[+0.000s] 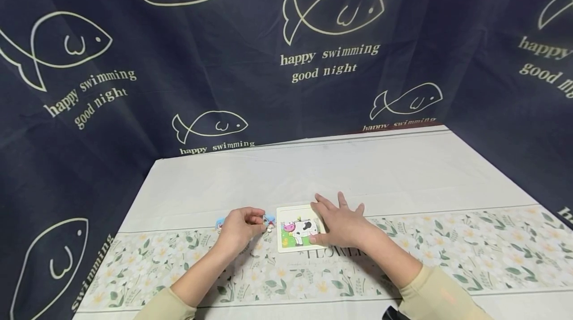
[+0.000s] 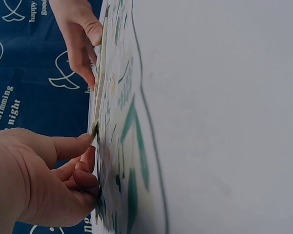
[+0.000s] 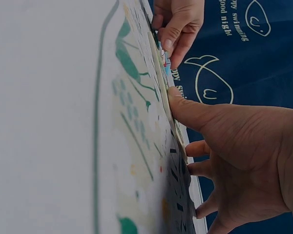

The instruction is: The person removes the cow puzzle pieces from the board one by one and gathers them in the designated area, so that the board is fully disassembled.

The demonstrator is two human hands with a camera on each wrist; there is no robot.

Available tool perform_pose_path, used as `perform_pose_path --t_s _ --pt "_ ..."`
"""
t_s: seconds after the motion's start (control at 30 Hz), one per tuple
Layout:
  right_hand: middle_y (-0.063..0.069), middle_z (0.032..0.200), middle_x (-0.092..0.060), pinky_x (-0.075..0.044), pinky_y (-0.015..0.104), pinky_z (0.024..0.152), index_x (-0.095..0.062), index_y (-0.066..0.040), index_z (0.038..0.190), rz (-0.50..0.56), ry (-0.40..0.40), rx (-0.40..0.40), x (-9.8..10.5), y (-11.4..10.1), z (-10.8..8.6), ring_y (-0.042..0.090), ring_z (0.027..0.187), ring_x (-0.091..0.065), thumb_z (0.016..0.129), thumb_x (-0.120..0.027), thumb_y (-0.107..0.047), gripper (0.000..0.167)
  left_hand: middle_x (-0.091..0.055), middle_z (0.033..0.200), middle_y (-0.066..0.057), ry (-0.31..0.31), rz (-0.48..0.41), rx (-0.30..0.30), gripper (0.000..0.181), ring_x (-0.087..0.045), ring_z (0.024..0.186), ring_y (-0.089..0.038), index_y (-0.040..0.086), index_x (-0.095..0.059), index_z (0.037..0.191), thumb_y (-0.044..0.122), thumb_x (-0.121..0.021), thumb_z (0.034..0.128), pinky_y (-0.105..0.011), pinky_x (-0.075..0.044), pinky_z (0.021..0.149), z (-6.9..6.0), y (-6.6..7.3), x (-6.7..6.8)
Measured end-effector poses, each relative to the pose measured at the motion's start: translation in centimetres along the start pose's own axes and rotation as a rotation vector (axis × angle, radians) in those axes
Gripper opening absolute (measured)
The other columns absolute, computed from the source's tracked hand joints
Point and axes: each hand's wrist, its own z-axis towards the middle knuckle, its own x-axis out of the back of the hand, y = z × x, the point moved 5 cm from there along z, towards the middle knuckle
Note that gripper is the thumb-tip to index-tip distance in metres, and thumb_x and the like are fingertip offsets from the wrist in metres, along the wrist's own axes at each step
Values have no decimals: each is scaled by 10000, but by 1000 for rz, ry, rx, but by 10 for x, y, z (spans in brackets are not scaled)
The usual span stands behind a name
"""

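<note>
A shallow white-rimmed puzzle board (image 1: 293, 212) with a cow picture (image 1: 299, 228) lies on the table in the head view. My right hand (image 1: 342, 223) rests over its right side, fingers spread, thumb on the picture. Left of the board, my left hand (image 1: 243, 228) pinches a small flat puzzle piece (image 1: 269, 220) with blue and red on it, close to the table. The left wrist view shows the piece (image 2: 94, 130) edge-on at the thumb tip. Another blue piece (image 1: 219, 222) lies beyond the left hand, partly hidden by it.
A white cloth (image 1: 313, 175) with a floral band (image 1: 447, 245) covers the table. Dark blue curtains (image 1: 259, 86) with fish drawings hang behind and at both sides. A black object (image 1: 391, 314) shows at the bottom edge near the right sleeve.
</note>
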Motion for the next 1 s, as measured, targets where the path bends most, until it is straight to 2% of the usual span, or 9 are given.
perform_pose_path --t_s 0.27,0.43,0.57,0.8,1.0 --pt "64 1657 -248 -139 895 906 -421 -147 1541 5 0 3 0 -1 0 602 1432 -143 848 -713 -613 885 -634 895 -41 23 41 -34 357 -581 804 -180 19 -696 1141 8 -825 808 -275 -488 645 -2 3 1" --pt "68 1659 -238 -162 891 910 -432 -343 1528 -10 -16 17 1 -1 -1 595 1438 -142 877 -693 -593 745 -617 890 -28 16 19 -42 294 -571 786 -185 48 -707 1109 50 -812 835 -296 -474 658 -2 6 -2" --pt "86 1664 -209 -184 887 908 -435 -453 1501 -44 -48 35 0 -1 -2 603 1436 -131 916 -644 -587 636 -608 880 -14 -24 21 -69 241 -546 771 -188 61 -702 1097 59 -780 869 -300 -459 652 -2 8 -8" --pt "95 1672 -172 -191 883 910 -463 -473 1481 -61 -70 45 -1 -1 -2 613 1433 -107 930 -614 -580 581 -605 858 -9 -93 24 -105 203 -525 726 -181 54 -690 1073 58 -764 885 -261 -444 554 -2 9 -16" --pt "105 1670 -178 -188 888 901 -493 -457 1470 -49 -68 53 -1 -2 -2 624 1427 -106 924 -621 -577 574 -602 823 13 -104 52 -127 199 -524 695 -153 53 -699 1044 54 -781 863 -246 -450 545 -3 14 -22"
